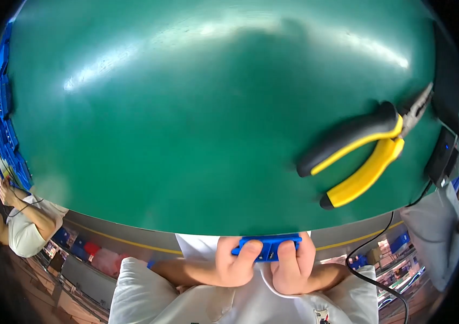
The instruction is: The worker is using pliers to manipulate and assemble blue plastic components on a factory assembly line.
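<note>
Just off the near edge of the green table, a blue plastic part is held level between my two hands. My left hand grips its left end, thumb on top and fingers curled underneath. On the right end, my right hand closes the same way. The part's underside is hidden by my fingers. On the right of the table lie needle-nose pliers with black and yellow handles spread apart and jaws toward the far right; neither hand touches them.
Along the table's left edge several blue plastic parts are piled up. A black device with a small blue light sits at the right edge, and a black cable hangs nearby. Another person works at the far left.
</note>
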{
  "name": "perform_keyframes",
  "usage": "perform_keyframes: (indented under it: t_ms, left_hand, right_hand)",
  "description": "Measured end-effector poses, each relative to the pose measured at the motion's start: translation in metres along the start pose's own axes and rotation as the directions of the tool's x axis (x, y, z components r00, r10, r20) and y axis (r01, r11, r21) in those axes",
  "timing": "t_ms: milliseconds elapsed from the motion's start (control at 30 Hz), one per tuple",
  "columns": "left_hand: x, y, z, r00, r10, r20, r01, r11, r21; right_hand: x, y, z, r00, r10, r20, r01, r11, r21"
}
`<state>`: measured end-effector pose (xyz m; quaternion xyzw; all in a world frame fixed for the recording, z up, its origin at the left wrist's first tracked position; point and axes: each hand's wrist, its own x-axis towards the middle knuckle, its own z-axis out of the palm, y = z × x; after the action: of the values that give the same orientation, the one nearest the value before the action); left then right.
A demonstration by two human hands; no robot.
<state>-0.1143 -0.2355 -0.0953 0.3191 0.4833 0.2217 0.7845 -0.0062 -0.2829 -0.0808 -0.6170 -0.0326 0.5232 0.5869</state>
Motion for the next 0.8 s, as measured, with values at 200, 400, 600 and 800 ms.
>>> perform_keyframes:
  t_ms: [200,400,600,800]
  left_hand:
    - [-0.011,0.019,0.022,0.982,-0.111,-0.155,0.095,0.989,-0.110]
    - [0.001,0.024,0.038,0.982,-0.105,-0.159,0.088,0.990,-0.113]
    - [0.025,0.020,0.001,0.981,0.181,0.077,-0.196,0.919,0.343]
    - [0.014,0.013,-0.030,0.959,0.112,0.259,-0.150,0.980,0.133]
  right_hand:
    - [-0.003,-0.024,0.009,0.995,0.091,-0.029,-0.091,0.996,0.004]
    - [0.002,-0.027,-0.002,0.980,0.181,-0.082,-0.186,0.981,-0.056]
    - [0.020,-0.016,-0.006,0.986,-0.005,0.165,0.042,0.974,-0.224]
    - [0.019,0.017,-0.041,0.908,-0.326,0.264,0.314,0.945,0.085]
